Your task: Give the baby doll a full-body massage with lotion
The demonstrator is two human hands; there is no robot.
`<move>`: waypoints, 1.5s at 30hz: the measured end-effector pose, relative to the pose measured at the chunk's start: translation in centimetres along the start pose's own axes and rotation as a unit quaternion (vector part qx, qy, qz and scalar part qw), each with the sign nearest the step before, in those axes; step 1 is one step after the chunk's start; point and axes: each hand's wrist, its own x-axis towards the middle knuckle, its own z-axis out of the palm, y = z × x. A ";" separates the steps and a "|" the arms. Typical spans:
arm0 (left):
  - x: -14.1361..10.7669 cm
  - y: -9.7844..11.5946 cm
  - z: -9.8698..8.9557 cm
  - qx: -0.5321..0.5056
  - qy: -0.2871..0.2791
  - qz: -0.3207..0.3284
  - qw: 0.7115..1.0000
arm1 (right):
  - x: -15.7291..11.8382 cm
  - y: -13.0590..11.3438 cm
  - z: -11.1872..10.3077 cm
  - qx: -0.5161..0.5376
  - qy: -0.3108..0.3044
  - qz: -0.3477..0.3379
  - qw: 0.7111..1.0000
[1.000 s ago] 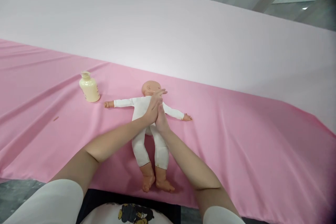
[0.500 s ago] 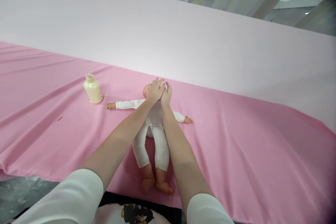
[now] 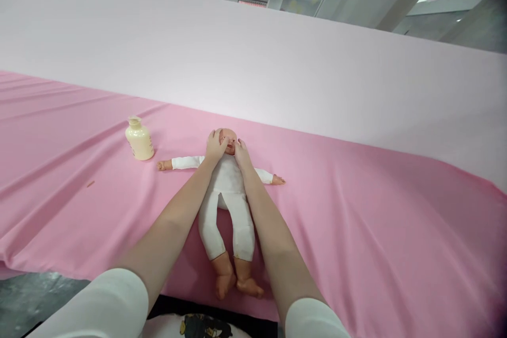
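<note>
A baby doll [image 3: 228, 177] in a white cloth suit lies on its back, arms spread and feet towards me. My left hand [image 3: 216, 147] cups the left side of its head, thumb on the cheek. On the other side of the face, my right hand [image 3: 242, 154] is curved along the cheek and jaw. The doll's forehead, eyes and mouth show between my hands, while its ears are covered. My forearms run along both sides of its body.
A cream pump bottle [image 3: 140, 141] stands left of the doll's outstretched hand. Nearer to me lies a small thin brownish piece [image 3: 91, 184]. Pink cloth [image 3: 356, 232] with folds covers the table, and a white panel [image 3: 277, 74] rises behind it.
My hands were together over the doll's face with fingers overlapping. They have parted and come down to either side of its head, uncovering the face.
</note>
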 end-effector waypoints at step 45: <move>1.3 -3.9 0.6 -0.173 -0.082 0.103 0.976 | -0.9 0.4 -0.7 0.028 0.044 -0.137 0.989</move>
